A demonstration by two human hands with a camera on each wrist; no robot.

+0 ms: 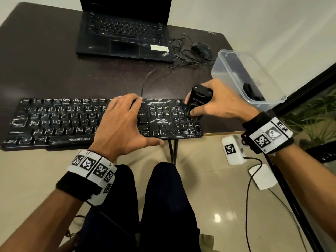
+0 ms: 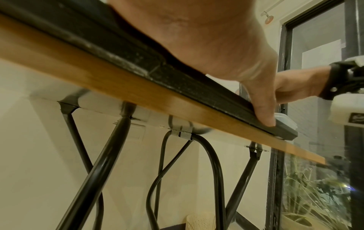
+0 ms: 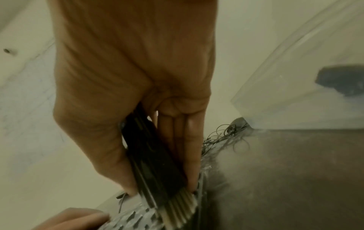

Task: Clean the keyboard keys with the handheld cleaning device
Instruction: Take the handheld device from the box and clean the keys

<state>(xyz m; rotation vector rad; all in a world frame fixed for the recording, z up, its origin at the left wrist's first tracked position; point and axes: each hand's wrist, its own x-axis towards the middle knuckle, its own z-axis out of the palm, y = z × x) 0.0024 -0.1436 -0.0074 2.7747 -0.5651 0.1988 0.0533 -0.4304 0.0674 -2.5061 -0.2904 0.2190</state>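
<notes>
Handheld cleaning device (image 1: 198,102): small black cylindrical unit, stood nearly upright on the numeric pad at the right end of the keyboard (image 1: 76,122). Bristle head (image 3: 178,207) shows at its lower end in the right wrist view, down on the keys. Right hand (image 1: 216,100) wraps it at mid-body, thumb on the near side, fingers (image 3: 192,149) along the far side.

Handling, judged: device looks light, rigid, smooth plastic, so a bit slippery; mid-body wrap is the sensible hold, keeps the head steerable. Bristles look soft, will flex between keys. Keyboard is flat, stiff, light, likely to slide under brushing, so it needs pinning.

Left hand (image 1: 123,122) lies flat, fingers straight and spread, over the keyboard's middle-right keys; thumb (image 2: 265,112) hooks the front edge. Holds nothing, just presses. Hands near each other, not touching.

Keyboard sits at the front edge of the dark table (image 1: 45,60), keycaps edged with whitish residue.

Writing: "ZEBRONICS" on keyboard front; key legends readable (Q W E R, Ctrl, Alt). Device has a white logo, too small to read. Laptop (image 1: 125,35) behind, lid open, marked "ThinkPad". Wired mouse (image 1: 201,50) with tangled cable, clear plastic box (image 1: 227,73) to the right with a dark item inside.
</notes>
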